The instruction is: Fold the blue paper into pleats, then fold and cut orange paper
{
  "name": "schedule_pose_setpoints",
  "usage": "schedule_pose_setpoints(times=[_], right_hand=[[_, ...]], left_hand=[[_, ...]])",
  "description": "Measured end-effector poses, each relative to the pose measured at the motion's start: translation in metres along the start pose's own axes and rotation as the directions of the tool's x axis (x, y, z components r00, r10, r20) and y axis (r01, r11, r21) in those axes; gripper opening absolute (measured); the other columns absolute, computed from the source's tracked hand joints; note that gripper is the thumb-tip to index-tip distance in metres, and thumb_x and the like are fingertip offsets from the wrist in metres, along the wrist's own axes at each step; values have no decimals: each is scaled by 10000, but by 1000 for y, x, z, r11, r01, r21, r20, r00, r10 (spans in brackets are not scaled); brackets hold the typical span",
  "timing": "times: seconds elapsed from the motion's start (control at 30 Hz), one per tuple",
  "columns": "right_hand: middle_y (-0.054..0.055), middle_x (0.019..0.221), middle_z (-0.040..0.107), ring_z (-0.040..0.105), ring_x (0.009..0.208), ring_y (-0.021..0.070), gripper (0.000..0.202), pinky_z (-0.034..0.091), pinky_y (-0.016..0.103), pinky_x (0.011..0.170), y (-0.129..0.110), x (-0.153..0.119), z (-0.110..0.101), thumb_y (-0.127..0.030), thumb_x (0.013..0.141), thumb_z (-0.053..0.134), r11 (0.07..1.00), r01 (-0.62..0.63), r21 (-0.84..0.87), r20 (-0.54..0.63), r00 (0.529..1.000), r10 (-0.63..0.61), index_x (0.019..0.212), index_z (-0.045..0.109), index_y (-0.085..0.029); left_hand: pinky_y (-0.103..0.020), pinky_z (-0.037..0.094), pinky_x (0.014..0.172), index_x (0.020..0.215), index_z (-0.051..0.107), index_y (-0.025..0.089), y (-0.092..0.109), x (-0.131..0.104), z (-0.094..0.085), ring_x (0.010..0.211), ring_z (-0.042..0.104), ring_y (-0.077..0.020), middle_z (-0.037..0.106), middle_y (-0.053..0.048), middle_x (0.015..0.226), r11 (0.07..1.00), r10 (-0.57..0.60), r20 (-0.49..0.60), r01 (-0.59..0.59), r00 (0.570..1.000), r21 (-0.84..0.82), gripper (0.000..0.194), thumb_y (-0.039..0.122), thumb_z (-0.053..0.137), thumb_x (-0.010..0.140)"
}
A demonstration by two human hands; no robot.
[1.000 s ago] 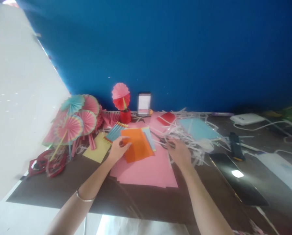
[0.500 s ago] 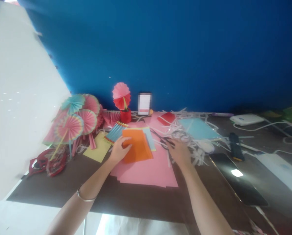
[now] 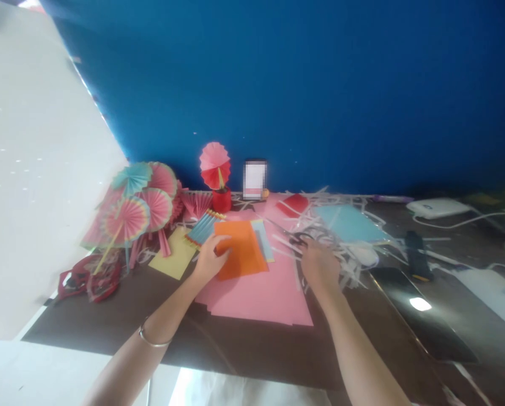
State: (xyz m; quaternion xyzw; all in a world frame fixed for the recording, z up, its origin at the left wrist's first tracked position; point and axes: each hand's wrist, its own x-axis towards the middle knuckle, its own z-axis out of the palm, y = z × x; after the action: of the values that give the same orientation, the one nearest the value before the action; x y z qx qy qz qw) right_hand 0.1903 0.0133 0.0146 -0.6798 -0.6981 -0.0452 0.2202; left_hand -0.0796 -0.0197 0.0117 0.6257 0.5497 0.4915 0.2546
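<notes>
**Two hands part over a table of coloured paper**

Two bare hands work well apart in the head camera's single view. The left hand (image 3: 210,260) lies on the near-left edge of an orange sheet (image 3: 243,248), thumb over the top and fingers apparently pinching the edge; whether the sheet is lifted cannot be told. That sheet rests on a stack of pink paper (image 3: 263,293) at the middle of the dark table (image 3: 109,324). The right hand (image 3: 320,266) reaches to the right of the stack, fingers curled down at a pair of scissors (image 3: 297,237) among white paper strips (image 3: 341,256); blur hides whether it has closed on the handles.

Thin and light, the orange sheet looks likely to bend, crease or slide on the smooth pink paper, so a gentle pinch at an edge or corner seems the sound hold. Scissors are stiff and best taken by the loops.

Folded paper fans (image 3: 138,203) crowd the far left; a phone (image 3: 421,316) lies near right.
</notes>
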Motion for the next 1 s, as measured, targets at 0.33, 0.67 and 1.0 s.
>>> schedule_pose_setpoints(times=[0.33,0.67,1.0], right_hand=[[152,909,613,539,922,285,258,410,402,810,4,5,3,-253,754,456,967,-100,234,-306,936,171,945,568,-121],[233,1089,484,462,1032,330,425,383,432,838,11,7,-10,-145,671,465,987,-143,73,-315,936,159,1087,456,-55],[140,897,633,555,832,266,293,395,355,702,22,4,-8,-314,795,471,997,-73,1,-208,976,71,965,636,-141]], left_hand=[[-333,458,812,893,706,215,-1,-3,3,899,593,-216,662,-62,976,997,-26,67,30,997,-70,240,155,569,706],[-360,444,854,1007,645,192,5,-3,1,922,591,-220,652,-69,980,1000,9,-26,-9,1000,4,319,118,543,713],[-362,442,911,1016,627,182,-4,-2,3,986,589,-206,644,-75,1030,991,117,-16,-116,993,61,337,67,499,726]])
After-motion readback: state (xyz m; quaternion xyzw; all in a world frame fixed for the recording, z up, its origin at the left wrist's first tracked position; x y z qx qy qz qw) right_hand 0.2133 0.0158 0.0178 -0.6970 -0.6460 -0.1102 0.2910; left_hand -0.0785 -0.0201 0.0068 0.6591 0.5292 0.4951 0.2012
